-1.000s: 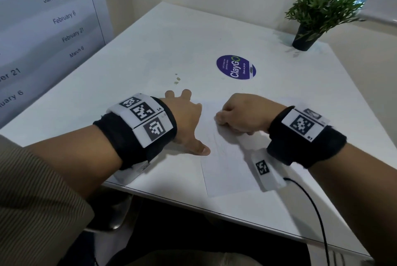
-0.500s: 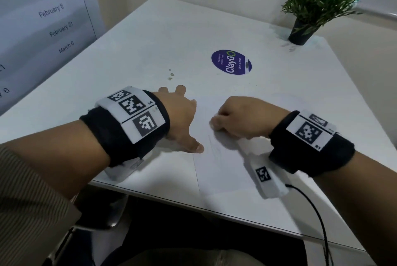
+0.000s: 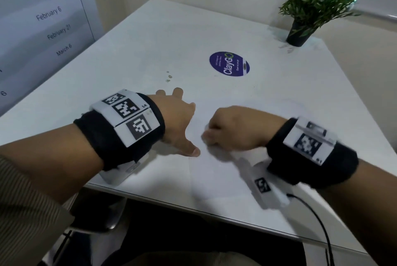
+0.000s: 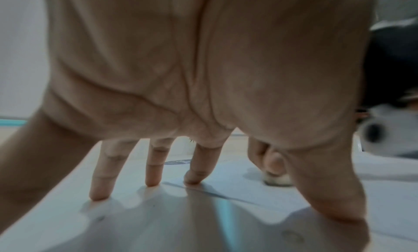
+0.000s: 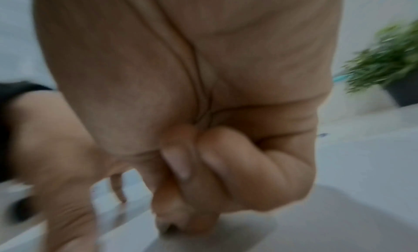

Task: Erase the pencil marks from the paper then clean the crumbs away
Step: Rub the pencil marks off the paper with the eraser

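A white sheet of paper (image 3: 217,175) lies near the front edge of the white table (image 3: 150,46). My left hand (image 3: 178,119) rests at the sheet's left edge, fingers (image 4: 153,166) spread and straight, tips pressing down. My right hand (image 3: 234,128) is curled into a fist over the paper and blurred by motion. It pinches a small whitish eraser (image 4: 277,180) whose end touches the sheet. In the right wrist view the curled right hand (image 5: 203,175) hides the eraser. Any pencil marks are too faint to make out.
A purple round ClayGo sticker (image 3: 229,64) lies beyond the hands, with a few small specks (image 3: 169,76) to its left. A potted plant (image 3: 309,14) stands at the far right corner. A black cable (image 3: 318,218) trails off my right wrist over the table's front edge.
My right hand has slid a little left and toward me across the paper and is now blurred. The left hand stays planted at the sheet's edge.
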Demonstrator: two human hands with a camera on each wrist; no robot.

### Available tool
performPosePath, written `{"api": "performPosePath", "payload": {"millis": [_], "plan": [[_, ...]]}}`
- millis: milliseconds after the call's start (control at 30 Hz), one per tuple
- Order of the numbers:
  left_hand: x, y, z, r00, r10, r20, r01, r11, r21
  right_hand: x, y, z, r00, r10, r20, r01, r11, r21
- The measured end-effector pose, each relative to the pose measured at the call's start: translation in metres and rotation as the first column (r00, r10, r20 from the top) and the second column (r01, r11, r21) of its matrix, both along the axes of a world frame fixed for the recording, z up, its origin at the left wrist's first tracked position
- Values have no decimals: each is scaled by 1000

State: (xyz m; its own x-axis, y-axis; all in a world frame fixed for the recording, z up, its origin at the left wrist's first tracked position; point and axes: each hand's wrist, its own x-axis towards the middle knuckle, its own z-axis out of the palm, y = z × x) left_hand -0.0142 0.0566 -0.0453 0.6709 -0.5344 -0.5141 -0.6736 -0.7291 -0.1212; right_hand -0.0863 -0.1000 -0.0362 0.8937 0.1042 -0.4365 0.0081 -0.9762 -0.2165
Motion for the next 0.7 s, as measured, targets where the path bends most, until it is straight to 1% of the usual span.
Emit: {"api": "performPosePath", "payload": {"millis": [67, 133, 267, 367, 467, 533, 600, 633, 667, 700], "plan": [[-2, 0, 4, 1000, 10, 3, -11, 1000, 18, 9, -21, 3, 993, -116, -2, 116, 993, 32], [-6, -1, 8, 999, 25, -20, -24, 999, 31, 8, -32, 2, 982, -186, -24, 188, 977, 100], [-8, -1, 12, 998, 23, -50, -25, 999, -27, 2, -34, -3, 968, -213, -133, 241, 937, 254], [-19, -2, 9, 994, 13, -109, -15, 1000, -17, 2, -34, -1, 963, -230, -140, 260, 930, 262], [-27, -1, -3, 995, 13, -98, -13, 1000, 3, -1, -25, 5, 979, -198, -58, 205, 964, 170], [-28, 0, -8, 997, 9, -76, -10, 1000, -7, -9, -12, 9, 996, -84, -11, 84, 995, 60], [-28, 2, -10, 998, 9, -62, -11, 1000, -23, -18, 6, 11, 997, 65, -40, -65, 998, 12], [-27, 2, -10, 998, 8, -59, -10, 1000, -26, -19, 10, 12, 992, 107, -62, -107, 994, 14], [-27, 2, -9, 998, 9, -55, -11, 1000, -23, -17, 8, 13, 991, 112, -79, -111, 994, 11], [-28, 2, -9, 998, 12, -54, -13, 1000, -14, -12, 2, 14, 994, 75, -84, -75, 997, 4]]}}
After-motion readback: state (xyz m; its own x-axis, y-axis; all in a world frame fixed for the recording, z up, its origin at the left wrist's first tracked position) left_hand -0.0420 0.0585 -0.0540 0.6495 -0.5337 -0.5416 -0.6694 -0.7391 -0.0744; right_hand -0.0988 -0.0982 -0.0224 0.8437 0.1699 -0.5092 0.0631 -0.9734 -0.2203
